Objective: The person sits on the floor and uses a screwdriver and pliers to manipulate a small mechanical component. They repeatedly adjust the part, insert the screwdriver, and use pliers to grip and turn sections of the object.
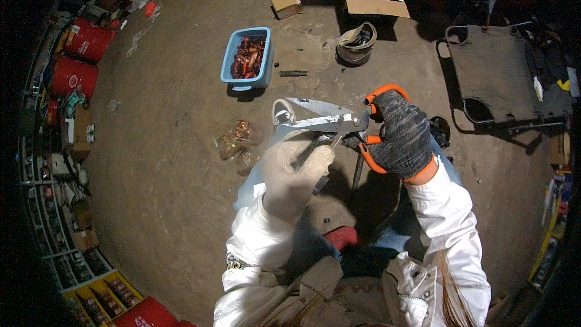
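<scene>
My right hand [407, 130], in a dark grey knit glove with an orange cuff, grips large scissors [327, 123] by their orange loop handles. The blades are spread and point left. Just below them is my left hand [293, 172], in a pale glove and smeared by motion. Its fingers are closed around something thin and dark that I cannot make out; one end shows by the fingertips, near the lower blade. Beyond the blades shows the toe of a dark shoe [282, 112]. Clear bags [239, 138] of copper-coloured pieces lie on the floor to the left.
Ahead stands a blue tub [270, 54] of copper-coloured coils, with dark rods [293, 74] beside it. A bucket [354, 54], an opened cardboard box [378, 7] and a folding cot [493, 72] are farther right. Red drums [75, 75] and loaded shelves line the left.
</scene>
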